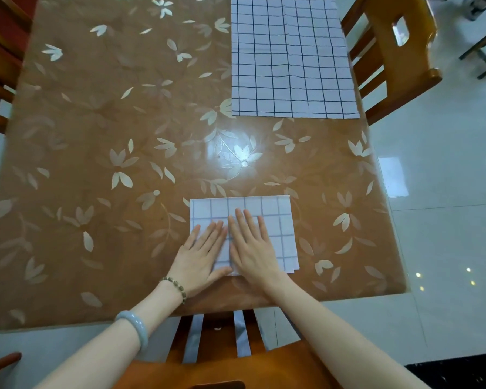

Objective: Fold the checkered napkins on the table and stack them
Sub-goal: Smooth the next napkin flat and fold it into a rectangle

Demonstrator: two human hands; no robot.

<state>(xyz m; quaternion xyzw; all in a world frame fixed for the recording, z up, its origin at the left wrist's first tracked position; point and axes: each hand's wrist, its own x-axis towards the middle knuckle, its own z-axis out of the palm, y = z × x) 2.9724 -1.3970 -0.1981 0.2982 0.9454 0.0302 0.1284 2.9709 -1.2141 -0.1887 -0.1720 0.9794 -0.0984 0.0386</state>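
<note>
A folded white napkin with dark grid lines (275,217) lies near the table's front edge. My left hand (201,255) presses flat on its left part, fingers straight. My right hand (251,245) presses flat beside it on the napkin's middle, fingers spread. Layered edges show at the napkin's lower right corner. Unfolded checkered napkins (292,57) lie spread flat at the far right of the table, one overlapping another.
The brown table (110,136) has a glossy floral cover. Wooden chairs stand at the right (390,51), at the left edge (0,60) and right below me (236,360). White tiled floor (446,192) lies beyond the table's right edge.
</note>
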